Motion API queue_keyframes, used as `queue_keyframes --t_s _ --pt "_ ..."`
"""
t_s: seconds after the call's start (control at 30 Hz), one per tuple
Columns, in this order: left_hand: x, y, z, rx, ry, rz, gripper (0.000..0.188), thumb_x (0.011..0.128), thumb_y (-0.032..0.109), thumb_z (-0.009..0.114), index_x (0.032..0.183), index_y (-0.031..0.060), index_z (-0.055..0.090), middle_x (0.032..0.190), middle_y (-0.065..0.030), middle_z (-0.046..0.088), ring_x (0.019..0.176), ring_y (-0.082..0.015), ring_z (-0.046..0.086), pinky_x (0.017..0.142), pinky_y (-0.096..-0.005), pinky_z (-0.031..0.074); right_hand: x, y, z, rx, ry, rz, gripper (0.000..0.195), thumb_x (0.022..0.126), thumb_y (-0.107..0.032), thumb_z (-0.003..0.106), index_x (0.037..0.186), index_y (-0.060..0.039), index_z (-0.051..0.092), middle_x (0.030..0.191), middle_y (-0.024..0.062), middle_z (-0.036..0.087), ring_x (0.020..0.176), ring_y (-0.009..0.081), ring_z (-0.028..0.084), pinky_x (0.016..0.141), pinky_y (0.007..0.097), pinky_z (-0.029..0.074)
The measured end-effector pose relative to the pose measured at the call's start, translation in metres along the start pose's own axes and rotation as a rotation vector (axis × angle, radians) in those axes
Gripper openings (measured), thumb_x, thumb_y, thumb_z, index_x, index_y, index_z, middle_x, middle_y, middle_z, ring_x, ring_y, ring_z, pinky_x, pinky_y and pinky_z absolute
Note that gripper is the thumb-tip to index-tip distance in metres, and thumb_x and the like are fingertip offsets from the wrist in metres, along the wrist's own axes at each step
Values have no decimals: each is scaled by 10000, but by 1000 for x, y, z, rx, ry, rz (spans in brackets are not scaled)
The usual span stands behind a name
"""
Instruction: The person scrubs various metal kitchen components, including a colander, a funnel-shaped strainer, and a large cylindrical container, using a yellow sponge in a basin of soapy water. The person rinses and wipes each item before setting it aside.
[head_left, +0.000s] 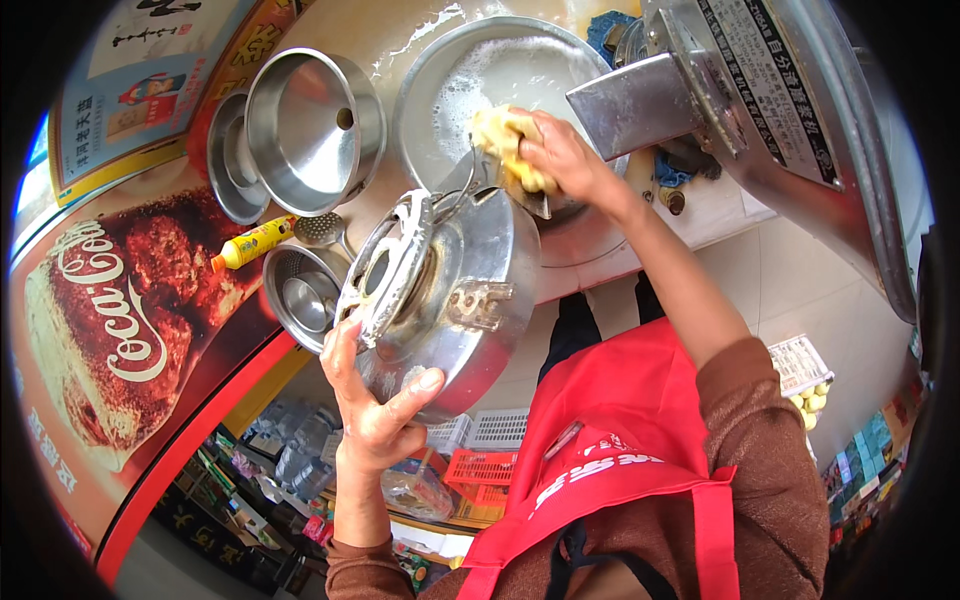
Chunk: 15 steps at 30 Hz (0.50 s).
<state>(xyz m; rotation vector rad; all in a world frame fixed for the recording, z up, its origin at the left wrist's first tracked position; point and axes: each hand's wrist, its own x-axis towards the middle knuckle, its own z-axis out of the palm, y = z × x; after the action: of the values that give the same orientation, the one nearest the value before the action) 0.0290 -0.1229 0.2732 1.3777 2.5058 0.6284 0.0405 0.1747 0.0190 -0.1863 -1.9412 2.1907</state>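
Observation:
My left hand (379, 420) supports a round stainless steel machine housing (469, 352), tilted on its side, by the white-coated ring (367, 285) at its end. A small riveted bracket (480, 304) is fixed to the housing's wall. In my right hand (566, 157) is a bunched yellow cloth (495, 131), pressed at the housing's far end beside its metal chute. Part of that end is hidden behind the cloth and fingers. Beyond and beneath them stands a wide metal basin (411, 82) with cloudy, sudsy water (472, 79).
Left of the basin sit a deep steel pot (300, 135), a shallow metal bowl (225, 180), a perforated strainer (281, 262), a skimmer (322, 229) and a yellow squeeze bottle (255, 241). A steel grinding machine (780, 142) with a jutting chute (634, 105) overhangs the right side.

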Motion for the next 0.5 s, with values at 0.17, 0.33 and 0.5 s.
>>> queue_keyframes --t_s 0.17,0.33,0.5 --pt "7 4 -5 61 -85 80 526 643 181 891 1105 397 763 1463 -184 405 1278 -399 426 1030 -560 377 15 35 -13 -238 -33 72 461 940 -149 539 1362 35 541 1212 200 656 1127 277 628 997 355 470" --pt "12 3 -6 111 -101 191 631 612 322 947 1180 446 702 1389 -111 430 1161 -336 458 924 -519 407 -10 -18 -16 -133 -324 -49 391 856 -121 550 1208 34 619 1275 222 627 1227 342 569 1094 391 396" --pt "18 9 -9 152 -195 228 627 663 354 910 1211 505 644 1409 -100 428 1074 -299 473 904 -491 422 42 -29 26 -205 -578 -44 450 897 -235 523 1274 4 582 1201 233 641 1145 387 598 1032 445 436"
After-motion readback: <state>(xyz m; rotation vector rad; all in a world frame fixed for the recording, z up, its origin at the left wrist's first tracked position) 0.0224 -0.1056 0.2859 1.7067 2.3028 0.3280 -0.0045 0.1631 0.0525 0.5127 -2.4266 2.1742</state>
